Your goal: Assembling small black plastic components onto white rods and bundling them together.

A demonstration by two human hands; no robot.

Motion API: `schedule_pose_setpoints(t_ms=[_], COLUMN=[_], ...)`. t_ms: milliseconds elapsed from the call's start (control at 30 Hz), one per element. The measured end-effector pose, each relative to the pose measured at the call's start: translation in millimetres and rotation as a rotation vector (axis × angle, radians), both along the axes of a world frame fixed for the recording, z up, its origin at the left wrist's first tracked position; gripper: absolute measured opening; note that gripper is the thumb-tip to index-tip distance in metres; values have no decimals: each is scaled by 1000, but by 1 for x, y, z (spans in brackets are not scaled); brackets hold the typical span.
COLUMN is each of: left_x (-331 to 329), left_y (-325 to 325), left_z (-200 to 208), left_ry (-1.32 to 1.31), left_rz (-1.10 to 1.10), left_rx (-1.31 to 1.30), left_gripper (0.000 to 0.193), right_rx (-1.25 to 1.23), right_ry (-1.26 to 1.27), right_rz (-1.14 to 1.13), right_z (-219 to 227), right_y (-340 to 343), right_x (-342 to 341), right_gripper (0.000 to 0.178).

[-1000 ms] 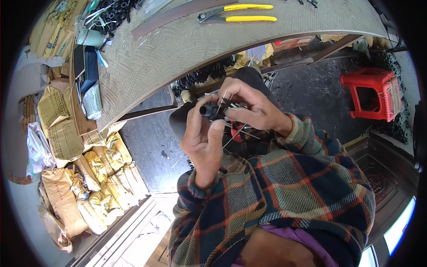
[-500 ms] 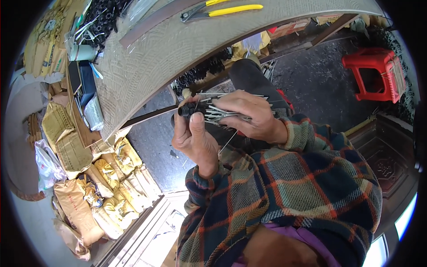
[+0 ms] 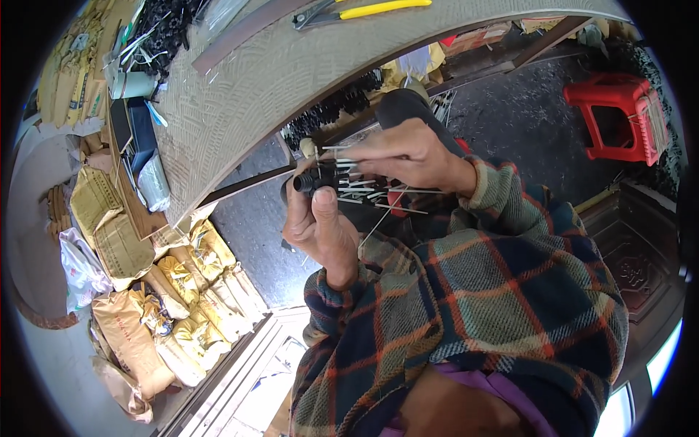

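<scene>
My left hand (image 3: 318, 237) grips a bundle of black ribbed plastic pieces (image 3: 313, 178), its thumb pressed on the near side. Thin pale sticks (image 3: 357, 195) fan out from the bundle toward the right, their ends uneven. My right hand (image 3: 415, 154) reaches in from the right over the far side of the sticks. Its fingers stretch along them toward the black pieces, close together with the thumb beneath; what lies between the fingertips is hidden. Yellow-handled pliers (image 3: 364, 11) rest on the tabletop beyond my hands.
The patterned table (image 3: 240, 109) curves across the far side, with a pile of black parts (image 3: 164, 36) at its left. Brown and yellow paper-wrapped packages (image 3: 131, 342) are stacked at lower left. A red plastic stool (image 3: 619, 120) stands at right on the dark floor.
My right hand has moved slightly up and away from the sticks' lower part, its fingers now straighter. More of the sticks show below it. The left hand keeps its hold.
</scene>
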State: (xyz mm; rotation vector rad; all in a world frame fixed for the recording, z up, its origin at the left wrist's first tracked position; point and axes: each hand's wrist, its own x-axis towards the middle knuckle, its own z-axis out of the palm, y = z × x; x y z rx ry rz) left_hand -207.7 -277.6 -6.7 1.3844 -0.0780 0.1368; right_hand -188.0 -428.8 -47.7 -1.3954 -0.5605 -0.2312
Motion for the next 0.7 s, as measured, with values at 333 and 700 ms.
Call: schedule_pose_setpoints(t_ms=[333,700], left_x=[-4,-5], left_y=[-10,-16], left_z=[8,-10], left_ry=[-74,-293], left_rz=[11,-9], left_rx=[218,248], left_gripper=[33,43], right_rx=[-191,-54], right_ry=[-326,-89], right_rz=[-401,-218], right_z=[0,16], right_y=[8,6], right_x=[-17,-27], right_gripper=[28,16])
